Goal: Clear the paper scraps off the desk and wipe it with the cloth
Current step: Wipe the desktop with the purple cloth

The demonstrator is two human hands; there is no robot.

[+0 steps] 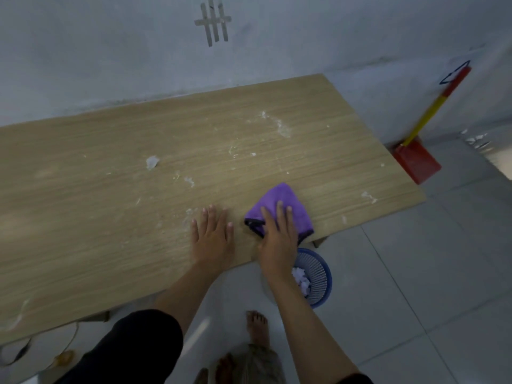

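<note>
A folded purple cloth (281,202) lies on the wooden desk (110,217) near its front right edge. My right hand (278,236) presses flat on the cloth with straight fingers. My left hand (212,235) rests flat on the bare desk just left of the cloth. A white paper scrap (152,162) sits mid-desk, and small white bits and smears (282,128) dot the right half. More crumpled white paper (301,279) fills a blue basket (318,275) on the floor below the desk edge.
A red dustpan (417,162) with a yellow and red handle leans on the wall right of the desk. The wall runs along the desk's far edge. Bare feet (257,328) stand on grey floor tiles. A cable (66,347) lies under the desk at left.
</note>
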